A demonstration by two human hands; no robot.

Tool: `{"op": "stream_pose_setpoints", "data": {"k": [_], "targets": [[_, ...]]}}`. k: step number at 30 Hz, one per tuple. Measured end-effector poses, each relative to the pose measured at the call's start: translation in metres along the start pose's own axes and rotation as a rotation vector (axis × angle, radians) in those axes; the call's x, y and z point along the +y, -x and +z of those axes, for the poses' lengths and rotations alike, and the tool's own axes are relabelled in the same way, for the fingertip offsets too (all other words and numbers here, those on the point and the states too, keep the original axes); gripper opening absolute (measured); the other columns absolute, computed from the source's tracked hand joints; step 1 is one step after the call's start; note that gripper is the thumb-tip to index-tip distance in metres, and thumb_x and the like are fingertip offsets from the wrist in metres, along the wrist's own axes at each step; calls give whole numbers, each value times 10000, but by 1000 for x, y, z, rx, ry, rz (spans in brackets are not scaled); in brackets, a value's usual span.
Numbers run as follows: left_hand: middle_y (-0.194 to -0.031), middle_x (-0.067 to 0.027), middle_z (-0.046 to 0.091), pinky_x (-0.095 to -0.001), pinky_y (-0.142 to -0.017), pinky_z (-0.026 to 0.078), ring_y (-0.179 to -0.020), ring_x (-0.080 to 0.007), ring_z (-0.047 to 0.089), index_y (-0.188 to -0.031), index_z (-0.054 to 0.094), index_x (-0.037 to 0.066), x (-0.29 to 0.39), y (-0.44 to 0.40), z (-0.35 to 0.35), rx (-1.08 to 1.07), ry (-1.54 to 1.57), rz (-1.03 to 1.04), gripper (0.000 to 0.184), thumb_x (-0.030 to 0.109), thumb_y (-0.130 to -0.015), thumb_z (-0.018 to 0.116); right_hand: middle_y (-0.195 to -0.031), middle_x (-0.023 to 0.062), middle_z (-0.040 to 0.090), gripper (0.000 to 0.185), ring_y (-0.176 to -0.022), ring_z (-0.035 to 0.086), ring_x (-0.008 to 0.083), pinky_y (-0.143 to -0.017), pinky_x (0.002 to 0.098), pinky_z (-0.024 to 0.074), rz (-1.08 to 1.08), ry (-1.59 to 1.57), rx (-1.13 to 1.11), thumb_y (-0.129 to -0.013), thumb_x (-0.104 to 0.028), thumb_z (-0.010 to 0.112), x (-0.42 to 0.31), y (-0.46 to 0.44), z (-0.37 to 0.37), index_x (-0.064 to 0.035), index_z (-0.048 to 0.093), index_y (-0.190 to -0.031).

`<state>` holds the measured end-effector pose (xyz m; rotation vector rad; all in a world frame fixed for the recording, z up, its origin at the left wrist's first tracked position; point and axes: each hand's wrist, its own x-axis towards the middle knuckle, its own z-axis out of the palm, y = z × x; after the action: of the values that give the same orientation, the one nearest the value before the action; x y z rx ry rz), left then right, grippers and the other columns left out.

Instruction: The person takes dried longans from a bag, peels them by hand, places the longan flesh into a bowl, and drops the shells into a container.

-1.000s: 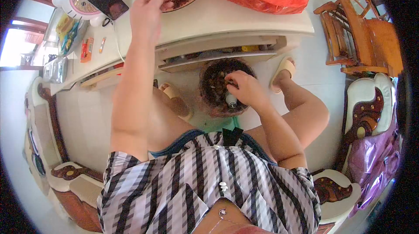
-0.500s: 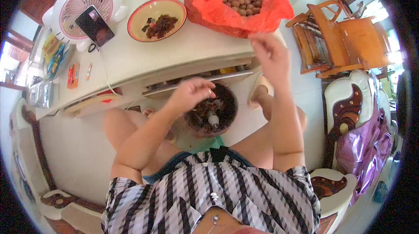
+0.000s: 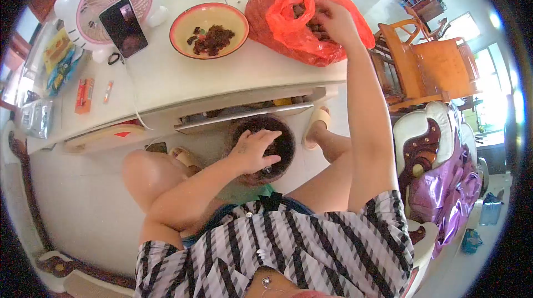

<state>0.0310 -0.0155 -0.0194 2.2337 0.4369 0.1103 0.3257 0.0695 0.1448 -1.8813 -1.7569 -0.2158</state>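
My right hand (image 3: 336,23) reaches into the open mouth of a red plastic bag (image 3: 277,37), fingers apart over round brown fruits (image 3: 319,31) that look like longans. Its fingertips are partly hidden among them. Above a dark round bin (image 3: 286,156) on the floor between my legs, my left hand (image 3: 256,151) is spread and holds nothing I can see. On the table left of the bag stands a yellow bowl with a red rim (image 3: 183,23), holding a small heap of dark brown pieces (image 3: 214,41).
A white and pink fan (image 3: 108,6) has a phone (image 3: 123,27) leaning on it. An orange box (image 3: 84,96) lies near the table's left front. Below the tabletop a drawer (image 3: 250,117) is pulled out. Wooden chairs (image 3: 438,67) stand to the right.
My right hand has gone from beside the bag's front edge up into its mouth. My left hand has shifted slightly down over the bin, its fingers now more spread. The view has shifted a little.
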Motion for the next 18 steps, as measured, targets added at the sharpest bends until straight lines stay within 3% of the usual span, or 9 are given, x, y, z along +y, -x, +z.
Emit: {"op": "stream_pose_setpoints", "data": {"k": [2,5,8,12,14,15,16,17,18], "targets": [[-1152,-128,456,-448,-960,266,-1037,-296,467,-1243,365,93,0,3,-1,58,39,41,595,352,-758,593,-920,87,601,277,-752,590,188,-585,280,482,403,-1004,14,-814,-194,495,-21,23,-21,-41,563,-1034],[-1085,-155,495,-399,-865,380,-998,-330,485,-1184,427,60,-11,3,5,174,177,97,529,332,-762,591,-896,26,559,286,-715,543,119,-539,221,450,479,-1826,-139,-820,-200,509,-49,69,-37,-65,532,-1071],[-1073,-163,502,-342,-801,430,-925,-266,526,-1172,435,43,-3,5,-13,163,438,35,481,223,-767,621,-715,5,473,338,-582,426,48,-425,197,332,515,-1772,-112,-876,-264,448,-78,116,-16,-13,467,-1102],[-1111,-96,464,-312,-835,416,-970,-188,492,-1264,319,79,-13,-1,-5,167,1167,15,578,98,-762,604,-735,27,523,245,-689,511,104,-568,225,423,527,-1491,-207,-888,-239,446,-99,199,91,-29,491,-1006],[-1086,-91,485,-290,-861,397,-1003,-166,478,-1280,284,76,-6,0,-12,180,1169,42,585,59,-767,565,-874,78,564,186,-842,553,153,-752,281,450,548,-1090,-477,-883,-156,448,-122,209,81,-7,493,-985],[-1078,-89,491,-284,-861,395,-1009,-163,476,-1268,308,68,-4,0,-13,176,1118,14,551,68,-775,555,-932,93,544,188,-881,533,165,-762,305,441,569,-1039,-368,-872,-109,440,-129,228,107,11,476,-1011],[-1070,-87,497,-278,-861,393,-1015,-159,474,-1256,332,61,-7,1,-12,167,1064,-12,518,77,-783,544,-952,109,527,178,-915,520,200,-767,320,431,169,-866,-233,-835,-44,450,-133,240,121,6,493,-1001],[-1045,-79,507,-269,-841,396,-990,-152,478,-1222,375,53,-20,2,-4,158,1055,7,452,125,-805,532,-957,134,519,182,-913,518,232,-763,329,426,443,-1151,-231,-780,13,454,-145,247,133,-5,529,-945],[-1020,-72,516,-260,-820,400,-965,-144,482,-1189,419,46,-32,3,4,149,1044,23,397,173,-826,519,-851,183,576,114,-843,563,305,-732,357,440,377,-1015,-195,-819,-74,473,-143,255,155,13,510,-883]]}}
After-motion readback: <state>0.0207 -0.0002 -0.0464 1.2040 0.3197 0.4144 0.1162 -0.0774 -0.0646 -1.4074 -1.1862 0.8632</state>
